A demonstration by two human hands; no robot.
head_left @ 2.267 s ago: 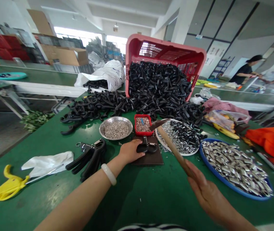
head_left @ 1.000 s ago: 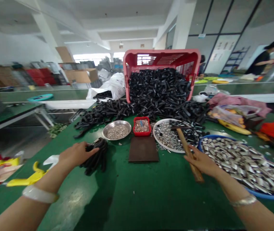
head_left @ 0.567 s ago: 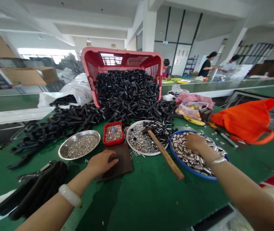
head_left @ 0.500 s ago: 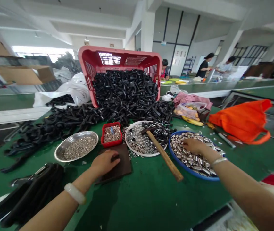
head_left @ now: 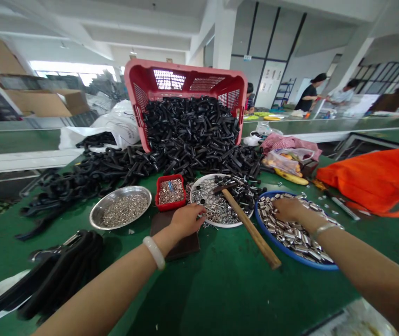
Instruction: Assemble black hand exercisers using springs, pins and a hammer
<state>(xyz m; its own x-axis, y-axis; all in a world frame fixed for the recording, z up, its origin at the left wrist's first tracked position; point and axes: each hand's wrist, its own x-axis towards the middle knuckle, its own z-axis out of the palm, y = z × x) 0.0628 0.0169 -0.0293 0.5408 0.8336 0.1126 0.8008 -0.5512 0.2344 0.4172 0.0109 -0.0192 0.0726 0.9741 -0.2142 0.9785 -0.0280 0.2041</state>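
My left hand (head_left: 186, 220) hovers at the left rim of a white round tray (head_left: 199, 217) of small rings, screws and black-headed parts. Its fingers are curved and apart, with nothing visible in them. Beneath it lies a dark flat block (head_left: 181, 247), partly covered by the hand. On the right, my right hand (head_left: 288, 210) reaches into a blue round tray (head_left: 300, 257) heaped with shiny ribbed metal pieces (head_left: 295, 235). Its fingers are bunched together and point down into the heap, so whatever is between the fingertips is hidden. A wooden-handled hammer (head_left: 253, 231) rests across the white tray's rim.
A red bin (head_left: 171, 205) and a metal bowl (head_left: 96, 219) hold small fasteners. Behind them, a tipped red basket (head_left: 185, 68) spills black parts (head_left: 192, 130). Black strips (head_left: 76, 270) lie at front left. An orange bag (head_left: 370, 179) and bananas (head_left: 292, 177) sit right. People work further back.
My left hand has moved right, from over the dark block to the white tray's edge. My right hand stays among the metal pieces. The view has shifted slightly left.
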